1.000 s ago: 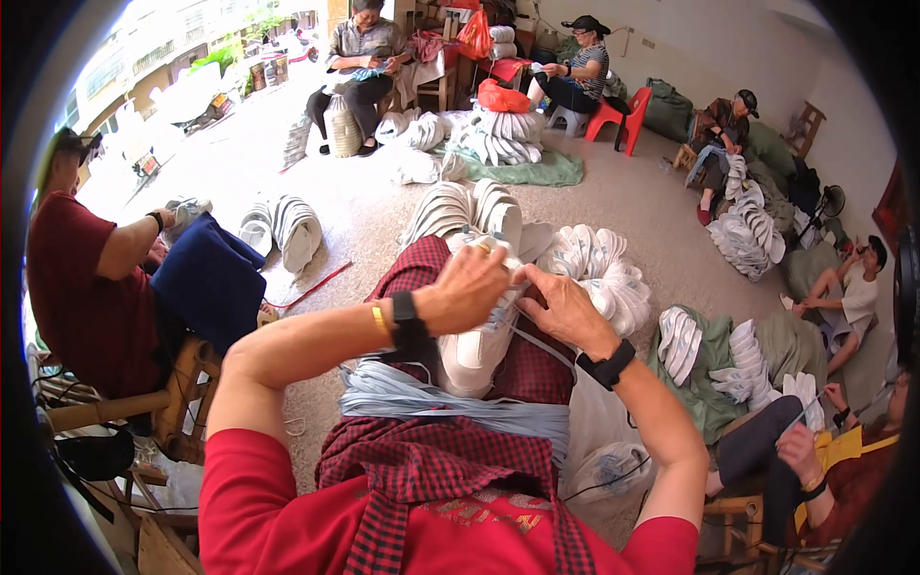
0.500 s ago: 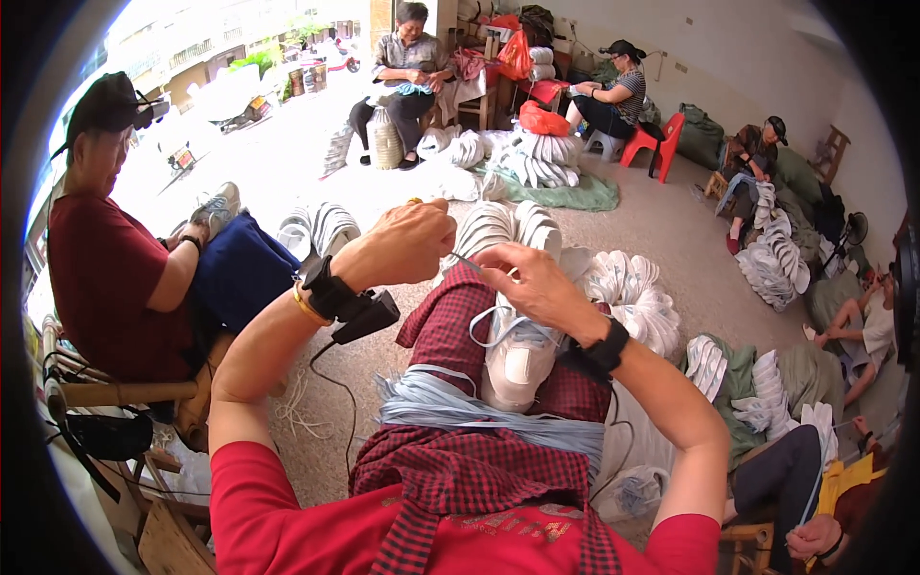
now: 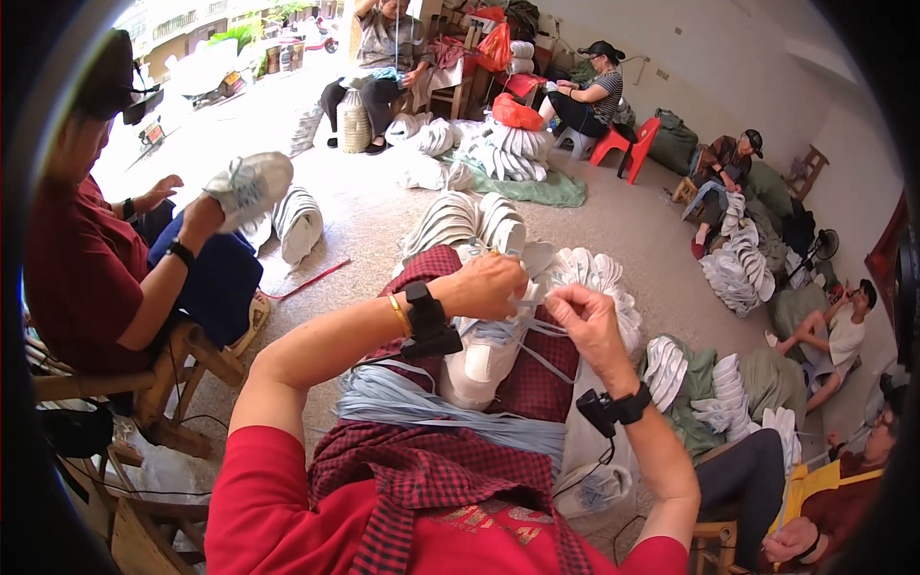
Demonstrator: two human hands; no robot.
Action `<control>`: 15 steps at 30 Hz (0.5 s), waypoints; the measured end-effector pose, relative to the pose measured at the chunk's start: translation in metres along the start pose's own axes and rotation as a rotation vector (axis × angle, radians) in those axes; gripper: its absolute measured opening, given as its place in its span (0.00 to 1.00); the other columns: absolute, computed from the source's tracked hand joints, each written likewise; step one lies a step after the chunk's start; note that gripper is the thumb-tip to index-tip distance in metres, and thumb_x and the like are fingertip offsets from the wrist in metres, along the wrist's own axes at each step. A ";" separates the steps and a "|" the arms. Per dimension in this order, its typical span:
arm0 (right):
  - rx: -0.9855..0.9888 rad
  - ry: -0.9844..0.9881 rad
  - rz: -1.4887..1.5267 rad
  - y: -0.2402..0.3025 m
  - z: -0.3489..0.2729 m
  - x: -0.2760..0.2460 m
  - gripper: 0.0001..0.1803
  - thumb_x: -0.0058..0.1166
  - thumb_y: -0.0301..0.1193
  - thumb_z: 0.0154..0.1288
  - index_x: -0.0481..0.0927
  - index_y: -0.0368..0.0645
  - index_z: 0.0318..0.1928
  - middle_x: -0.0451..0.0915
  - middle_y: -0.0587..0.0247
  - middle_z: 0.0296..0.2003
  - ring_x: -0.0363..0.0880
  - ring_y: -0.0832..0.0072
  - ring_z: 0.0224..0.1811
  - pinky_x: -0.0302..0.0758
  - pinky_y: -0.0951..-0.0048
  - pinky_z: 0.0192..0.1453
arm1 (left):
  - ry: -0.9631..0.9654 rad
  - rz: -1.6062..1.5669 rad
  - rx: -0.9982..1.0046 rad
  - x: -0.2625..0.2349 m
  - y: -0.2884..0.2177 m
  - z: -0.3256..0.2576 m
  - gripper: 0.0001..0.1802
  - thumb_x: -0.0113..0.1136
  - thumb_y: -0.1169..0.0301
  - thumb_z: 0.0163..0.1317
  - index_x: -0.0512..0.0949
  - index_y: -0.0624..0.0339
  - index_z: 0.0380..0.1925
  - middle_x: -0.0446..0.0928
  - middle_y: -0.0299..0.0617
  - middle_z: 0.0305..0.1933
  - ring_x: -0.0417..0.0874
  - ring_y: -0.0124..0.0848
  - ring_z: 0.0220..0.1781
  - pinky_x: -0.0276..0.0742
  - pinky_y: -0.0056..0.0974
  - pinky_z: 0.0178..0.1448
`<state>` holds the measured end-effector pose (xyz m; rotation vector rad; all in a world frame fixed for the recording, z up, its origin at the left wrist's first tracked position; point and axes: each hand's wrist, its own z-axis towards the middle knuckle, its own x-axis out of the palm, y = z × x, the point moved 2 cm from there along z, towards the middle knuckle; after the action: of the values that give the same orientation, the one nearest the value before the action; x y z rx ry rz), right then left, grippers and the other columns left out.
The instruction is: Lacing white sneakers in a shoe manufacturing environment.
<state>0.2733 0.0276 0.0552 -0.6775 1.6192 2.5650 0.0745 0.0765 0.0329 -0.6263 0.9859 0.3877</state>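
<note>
A white shoe rests on my lap, toe toward me, on a red and black checked apron. Over its upper, my left hand is closed on a pale blue shoelace. My right hand, just to the right, pinches the lace between thumb and fingers. A short stretch of lace spans the gap between both hands, and a loose length loops below it. The shoe's eyelets are partly hidden by my left hand. Across my lap lies a bundle of pale blue laces.
Stacked white shoes stand beyond my knees, with more shoes to their right. At left, a seated person holds a white shoe. Several others sit around the room. A red strip lies on the floor.
Both hands have moved down and my left hand has shifted right. My right hand has turned, its fingers now pointing up. The person at left has raised the shoe. The view has shifted.
</note>
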 end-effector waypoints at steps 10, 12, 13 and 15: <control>-0.108 -0.079 -0.308 -0.025 0.004 0.026 0.09 0.66 0.29 0.56 0.85 0.34 0.31 0.82 0.53 0.29 0.82 0.63 0.28 0.77 0.67 0.35 | 0.051 -0.341 -0.096 -0.023 0.020 -0.012 0.12 0.70 0.66 0.53 0.82 0.64 0.31 0.81 0.40 0.28 0.80 0.28 0.29 0.76 0.35 0.35; -0.107 -0.112 -0.326 -0.033 0.007 0.028 0.09 0.66 0.29 0.55 0.85 0.34 0.31 0.82 0.52 0.28 0.83 0.62 0.29 0.76 0.66 0.35 | 0.037 -0.475 -0.171 -0.026 0.013 -0.019 0.11 0.72 0.66 0.53 0.83 0.62 0.30 0.81 0.36 0.29 0.79 0.24 0.28 0.75 0.34 0.33; -0.113 -0.117 -0.352 -0.033 0.009 0.030 0.08 0.65 0.28 0.54 0.84 0.34 0.30 0.82 0.52 0.28 0.83 0.61 0.29 0.76 0.65 0.35 | 0.042 -0.473 -0.173 -0.027 0.013 -0.022 0.11 0.72 0.66 0.53 0.83 0.62 0.30 0.81 0.36 0.29 0.79 0.24 0.28 0.75 0.34 0.33; -0.139 -0.089 -0.360 -0.030 0.011 0.032 0.08 0.64 0.28 0.53 0.84 0.34 0.29 0.82 0.51 0.28 0.82 0.60 0.29 0.76 0.64 0.35 | 0.015 -0.407 -0.154 -0.028 0.015 -0.027 0.11 0.74 0.66 0.53 0.83 0.60 0.30 0.81 0.34 0.29 0.78 0.24 0.28 0.74 0.33 0.33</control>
<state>0.2487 0.0449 0.0215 -0.7703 1.1750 2.4167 0.0338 0.0696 0.0418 -0.9490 0.8225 0.0979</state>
